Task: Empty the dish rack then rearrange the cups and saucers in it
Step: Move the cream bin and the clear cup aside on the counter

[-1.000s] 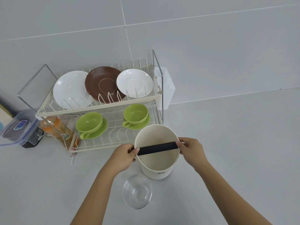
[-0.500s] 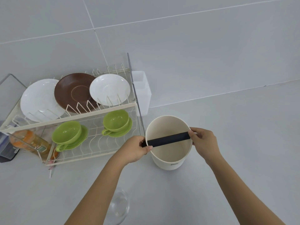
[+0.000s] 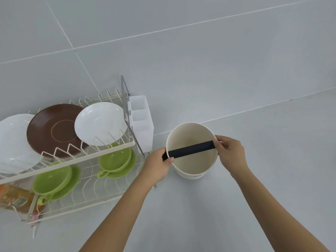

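A two-tier cream wire dish rack (image 3: 87,158) stands at the left. Its upper tier holds a white saucer (image 3: 12,140), a brown saucer (image 3: 52,130) and a smaller white saucer (image 3: 100,122), all leaning on edge. On the lower tier, two green cups sit on green saucers (image 3: 52,180) (image 3: 116,160). Right of the rack stands a cream bucket (image 3: 192,151) with a black bar handle (image 3: 190,149) across its mouth. My left hand (image 3: 158,164) grips the handle's left end and my right hand (image 3: 231,153) grips its right end.
A translucent white cutlery holder (image 3: 141,122) hangs on the rack's right side, close to the bucket. An orange-labelled bottle (image 3: 14,197) lies behind the rack's lower left. The grey surface stretches away to the right and front.
The bucket, held by both hands, has moved right and away from the rack's front. The view has swung right, so the clear glass bowl near me has dropped out of sight.
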